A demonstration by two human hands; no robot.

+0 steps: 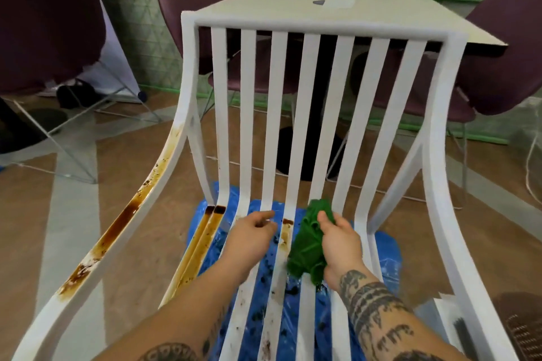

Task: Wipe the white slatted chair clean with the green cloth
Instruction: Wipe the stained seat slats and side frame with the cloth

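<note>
The white slatted chair (316,25) fills the view, its back toward a pale square table (293,6) with purple chairs (44,23) around it on a brown and grey floor (132,161). A blue plastic sheet (387,252) lies under the seat. Dark brown stains (123,223) run along the left armrest and the left seat slats. Both tattooed forearms reach over the seat. The right hand (340,243) grips the bunched green cloth (308,243), thumb on top, over the slats right of centre, near the bend into the back. The left hand (252,233) holds nothing, its fingers loosely curled and the forefinger stretched forward above the middle slats.
</note>
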